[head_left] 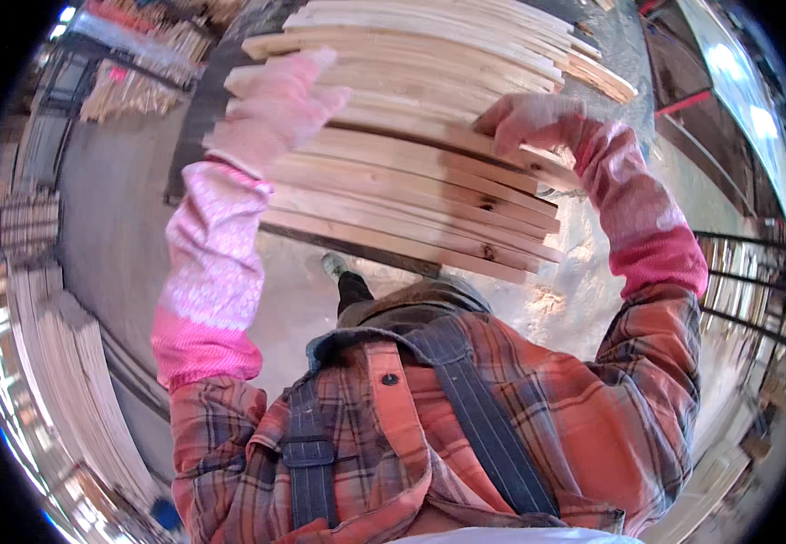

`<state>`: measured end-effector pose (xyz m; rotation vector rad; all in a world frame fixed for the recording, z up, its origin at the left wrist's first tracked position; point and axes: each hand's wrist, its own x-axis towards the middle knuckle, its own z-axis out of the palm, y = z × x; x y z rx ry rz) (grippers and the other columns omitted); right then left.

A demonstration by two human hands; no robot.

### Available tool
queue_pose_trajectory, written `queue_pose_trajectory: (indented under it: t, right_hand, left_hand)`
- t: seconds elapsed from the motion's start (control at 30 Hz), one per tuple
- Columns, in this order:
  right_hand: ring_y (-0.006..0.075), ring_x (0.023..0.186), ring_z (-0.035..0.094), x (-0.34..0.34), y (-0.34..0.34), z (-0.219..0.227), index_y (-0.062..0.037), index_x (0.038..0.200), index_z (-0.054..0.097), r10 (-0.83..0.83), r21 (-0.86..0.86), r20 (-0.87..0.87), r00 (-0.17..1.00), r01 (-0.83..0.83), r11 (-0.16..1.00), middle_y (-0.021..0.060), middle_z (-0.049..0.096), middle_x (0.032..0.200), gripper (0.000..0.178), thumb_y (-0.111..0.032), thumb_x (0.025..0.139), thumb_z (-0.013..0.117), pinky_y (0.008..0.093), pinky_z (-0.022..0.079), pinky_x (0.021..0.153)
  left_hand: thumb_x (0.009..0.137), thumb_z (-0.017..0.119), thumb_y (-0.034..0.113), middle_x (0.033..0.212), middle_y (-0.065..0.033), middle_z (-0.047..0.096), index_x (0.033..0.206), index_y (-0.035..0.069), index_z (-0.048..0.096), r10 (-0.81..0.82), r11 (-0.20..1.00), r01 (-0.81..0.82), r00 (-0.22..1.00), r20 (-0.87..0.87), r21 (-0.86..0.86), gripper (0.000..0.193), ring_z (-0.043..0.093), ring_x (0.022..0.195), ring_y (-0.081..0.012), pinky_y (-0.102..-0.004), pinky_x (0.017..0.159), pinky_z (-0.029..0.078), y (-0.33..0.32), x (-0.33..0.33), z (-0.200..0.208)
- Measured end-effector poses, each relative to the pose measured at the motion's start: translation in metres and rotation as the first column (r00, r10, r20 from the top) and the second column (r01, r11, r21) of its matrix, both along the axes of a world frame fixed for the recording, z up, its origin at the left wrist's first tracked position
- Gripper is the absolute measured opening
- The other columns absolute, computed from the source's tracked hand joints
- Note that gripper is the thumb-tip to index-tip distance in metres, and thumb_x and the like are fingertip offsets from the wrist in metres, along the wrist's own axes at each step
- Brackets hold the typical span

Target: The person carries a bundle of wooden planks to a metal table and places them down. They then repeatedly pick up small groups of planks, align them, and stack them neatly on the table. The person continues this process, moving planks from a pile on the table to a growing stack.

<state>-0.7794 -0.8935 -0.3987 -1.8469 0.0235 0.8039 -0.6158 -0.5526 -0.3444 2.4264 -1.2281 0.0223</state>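
Wooden boards [384, 186] lie side by side in a wide layer in front of me, their lengths running left to right. My left hand [275, 109], in a pale pink glove and somewhat blurred, is over the left ends of the boards with its fingers apart. At the right ends, my right hand [538, 124] is closed, its fingers bent over the edge of a wooden board [551, 169]. A dark gap separates the nearer boards from those farther off. Dark knots mark some near boards.
The boards rest on a dark table [184, 168]. Long timber [84, 363] is stacked at the left, and more wood [134, 91] lies at the far left. A large panelled metal structure [719, 109] stands at the right. My shoe [334, 265] shows below the table's near edge.
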Motion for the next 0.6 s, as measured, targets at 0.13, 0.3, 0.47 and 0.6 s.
queue_pose_trajectory:
  t: [0.13,0.3,0.47,0.6]
  right_hand:
    - [0.0254,0.101,0.07,-0.018,0.051,0.055,-0.0021,0.117,0.075,-0.037,-0.386,0.038,0.999,0.049,0.921,0.0122,0.076,0.109,0.042,-0.024,0.082,0.068,0.0378,0.054,0.092]
    - [0.0319,0.11,0.07,-0.102,0.138,0.076,-0.0087,0.129,0.07,-0.035,-0.629,0.71,0.703,0.657,0.415,0.0165,0.074,0.115,0.042,-0.024,0.091,0.068,0.0436,0.053,0.098]
    - [0.0195,0.114,0.066,-0.172,0.28,0.053,0.0012,0.142,0.06,-0.605,0.119,-0.002,0.796,0.601,0.79,0.0146,0.07,0.128,0.047,-0.008,0.096,0.069,0.0332,0.053,0.102]
    - [0.0241,0.12,0.063,-0.152,0.328,0.016,0.0066,0.144,0.055,-0.762,0.255,-0.297,0.576,0.817,0.518,0.0175,0.068,0.131,0.056,-0.018,0.094,0.068,0.0334,0.047,0.107]
  left_hand:
    - [0.1,0.062,0.048,0.112,-0.0202,0.073,0.12,0.008,0.072,-0.095,0.903,0.251,0.907,-0.41,0.348,0.046,0.068,0.108,-0.0359,-0.0423,0.095,0.052,-0.014,0.026,-0.023]
    - [0.102,0.054,0.054,0.105,-0.0171,0.074,0.108,0.01,0.075,-0.173,0.882,0.29,0.933,-0.315,0.372,0.049,0.068,0.1,-0.0382,-0.0453,0.089,0.053,-0.021,0.014,-0.04]
    - [0.1,0.055,0.049,0.108,-0.0165,0.074,0.11,0.01,0.074,-0.376,0.819,0.489,0.852,-0.363,0.299,0.044,0.068,0.106,-0.0389,-0.0472,0.093,0.052,-0.022,0.014,-0.031]
    - [0.098,0.057,0.045,0.122,-0.0176,0.07,0.122,0.01,0.07,-0.404,0.747,0.555,0.816,-0.414,0.365,0.045,0.064,0.116,-0.0393,-0.0477,0.1,0.049,-0.033,0.009,-0.003]
